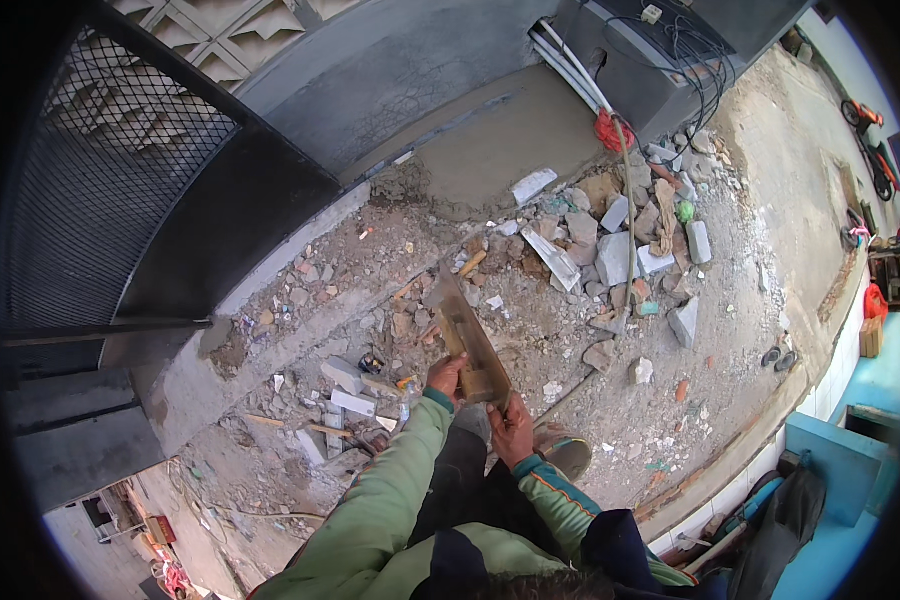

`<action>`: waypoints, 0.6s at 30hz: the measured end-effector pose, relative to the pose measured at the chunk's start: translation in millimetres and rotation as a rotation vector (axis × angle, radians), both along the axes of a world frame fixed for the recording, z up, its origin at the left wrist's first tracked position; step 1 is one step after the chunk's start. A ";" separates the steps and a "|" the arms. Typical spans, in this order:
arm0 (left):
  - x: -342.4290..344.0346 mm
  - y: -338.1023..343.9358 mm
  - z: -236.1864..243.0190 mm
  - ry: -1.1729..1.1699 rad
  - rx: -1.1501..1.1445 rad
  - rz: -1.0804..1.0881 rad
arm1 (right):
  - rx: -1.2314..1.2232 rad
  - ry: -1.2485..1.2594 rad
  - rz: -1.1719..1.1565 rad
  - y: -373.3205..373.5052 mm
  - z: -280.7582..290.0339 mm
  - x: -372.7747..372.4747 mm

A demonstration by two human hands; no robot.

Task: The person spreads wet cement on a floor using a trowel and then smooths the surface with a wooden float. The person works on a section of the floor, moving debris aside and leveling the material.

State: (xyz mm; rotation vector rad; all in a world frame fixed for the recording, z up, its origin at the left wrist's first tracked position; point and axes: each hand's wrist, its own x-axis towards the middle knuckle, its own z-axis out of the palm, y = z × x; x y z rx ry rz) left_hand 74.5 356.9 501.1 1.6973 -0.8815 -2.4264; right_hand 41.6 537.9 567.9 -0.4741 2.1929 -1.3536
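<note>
My left hand (448, 376) and my right hand (511, 428) both grip a long, narrow brown board (473, 343), apparently a float with a raised piece on it, held at a slant in front of me above the rubble. My left fingers wrap its left side; my right hand is at its lower right end. A round bucket (570, 456) stands just right of my right hand, partly hidden by it.
Broken concrete and tile pieces (615, 258) cover the ground, with a hose (627, 230) across them. Beyond lie smooth wet mortar (495, 140), white pipes (570, 70) and a red bag (613, 130). A black mesh gate (110, 170) stands left; sandals (778, 357) lie right.
</note>
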 end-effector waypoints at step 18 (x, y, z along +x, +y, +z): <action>-218.5 -38.2 -12.5 -0.239 -0.796 -0.613 | -0.025 -0.241 -0.197 -119.0 -21.0 -244.5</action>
